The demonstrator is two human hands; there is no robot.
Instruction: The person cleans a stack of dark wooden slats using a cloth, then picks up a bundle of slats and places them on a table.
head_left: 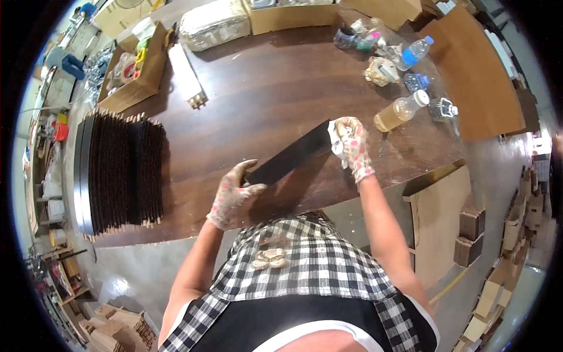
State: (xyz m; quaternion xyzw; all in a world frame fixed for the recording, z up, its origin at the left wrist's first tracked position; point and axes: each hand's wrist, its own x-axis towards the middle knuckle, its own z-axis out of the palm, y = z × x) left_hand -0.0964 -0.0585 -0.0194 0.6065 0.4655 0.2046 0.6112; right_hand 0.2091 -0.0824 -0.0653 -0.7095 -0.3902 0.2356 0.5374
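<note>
here both gloved hands, left hand [234, 196] and right hand [353, 146], hold a black strip [290, 159].

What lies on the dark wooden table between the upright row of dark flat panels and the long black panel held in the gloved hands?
Only bare table shows in the head view between the row of panels and the black panel.

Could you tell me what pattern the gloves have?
The gloves are pale with pink dots, clearest in the head view.
</note>
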